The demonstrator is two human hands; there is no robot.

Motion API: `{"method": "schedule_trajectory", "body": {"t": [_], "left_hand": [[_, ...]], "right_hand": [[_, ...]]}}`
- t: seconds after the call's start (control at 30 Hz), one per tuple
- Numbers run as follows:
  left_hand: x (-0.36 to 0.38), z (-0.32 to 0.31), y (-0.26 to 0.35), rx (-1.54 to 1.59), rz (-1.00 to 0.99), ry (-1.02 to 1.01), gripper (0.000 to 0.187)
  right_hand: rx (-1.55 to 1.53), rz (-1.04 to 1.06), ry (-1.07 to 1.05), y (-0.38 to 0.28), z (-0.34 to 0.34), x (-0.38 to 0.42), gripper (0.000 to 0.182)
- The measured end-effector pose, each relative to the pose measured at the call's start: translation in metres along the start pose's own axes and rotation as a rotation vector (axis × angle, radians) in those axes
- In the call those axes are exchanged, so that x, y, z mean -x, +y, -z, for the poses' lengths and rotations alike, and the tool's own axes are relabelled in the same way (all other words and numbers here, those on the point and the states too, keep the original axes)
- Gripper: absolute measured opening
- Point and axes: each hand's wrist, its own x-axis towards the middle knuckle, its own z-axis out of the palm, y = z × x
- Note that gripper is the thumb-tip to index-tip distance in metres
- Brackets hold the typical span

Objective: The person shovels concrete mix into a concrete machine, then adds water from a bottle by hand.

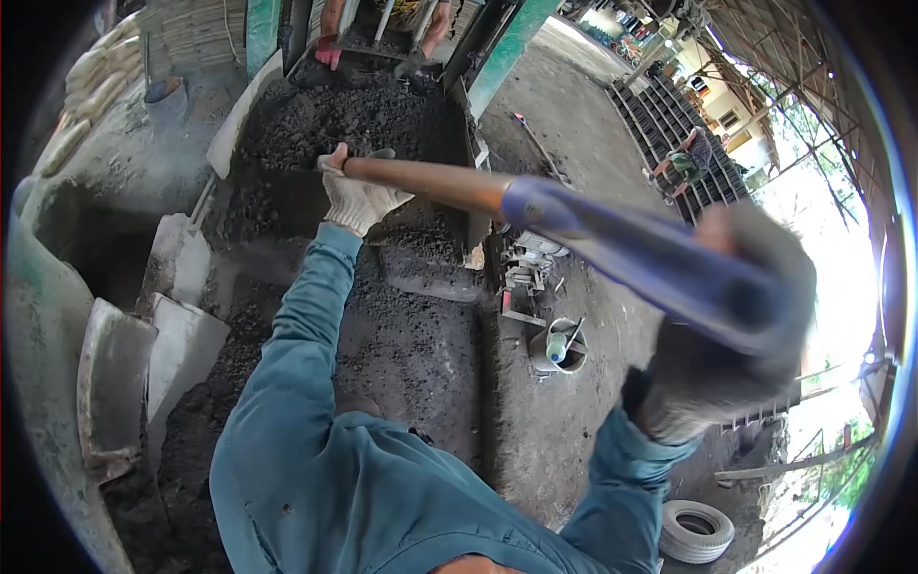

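A shovel (430,182) with a wooden shaft and a worn blue handle stretches across the view, close to the camera. My left hand (361,203), in a whitish knit glove, is closed around the shaft's far end. At the right, my right hand (712,378) wears a dark, dirty glove and is wrapped around the blue handle, blurred by motion. The shovel's blade is hidden beyond my left hand. Just past that hand lies dark, crumbly material (335,120) in a walled trough. More of it covers the floor below my arms.
A co-worker's pink-gloved hand (328,53) is at the trough's far end. Green posts (507,62) flank it. Curved panels (117,383) lean at left. A bucket (559,346) holding a bottle, a tire (696,532) and a distant seated person (690,161) by stacked blocks are at right.
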Motion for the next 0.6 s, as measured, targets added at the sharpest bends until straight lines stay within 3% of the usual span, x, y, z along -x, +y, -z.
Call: {"method": "schedule_trajectory", "body": {"t": [0.1,0.13,0.27,0.33,0.37,0.4,0.5,0.57,0.6], "left_hand": [[-0.035,0.036,0.005,-0.029,0.118,0.129,0.068],[-0.034,0.027,-0.001,-0.041,0.110,0.241,0.057],[-0.061,0.021,-0.016,-0.118,0.036,0.462,0.039],[-0.091,0.037,-0.023,-0.094,0.041,0.328,0.033],[-0.092,0.025,-0.032,0.059,0.082,0.380,0.029],[-0.095,0.016,-0.054,-0.136,-0.077,0.453,0.026],[-0.027,0.001,-0.120,-0.034,0.067,0.229,0.021],[0.035,0.015,-0.164,-0.187,0.090,0.036,0.021],[0.067,0.030,-0.187,-0.253,0.082,0.038,0.021]], "right_hand": [[0.011,-0.226,-0.060,0.014,-0.011,0.058,0.016],[0.073,-0.393,-0.008,0.016,-0.013,0.083,0.014],[0.113,-0.651,0.099,0.058,-0.027,0.192,0.013],[0.117,-0.775,0.078,0.090,-0.036,0.264,0.015],[0.125,-0.819,0.012,0.114,-0.038,0.300,0.016],[0.168,-0.914,-0.123,0.127,-0.040,0.323,0.009],[-0.635,-1.726,0.045,0.188,-0.003,0.438,0.006],[-0.560,-1.924,-0.001,0.196,0.025,0.487,0.014],[-0.524,-1.998,-0.074,0.204,0.042,0.518,0.016]]}}
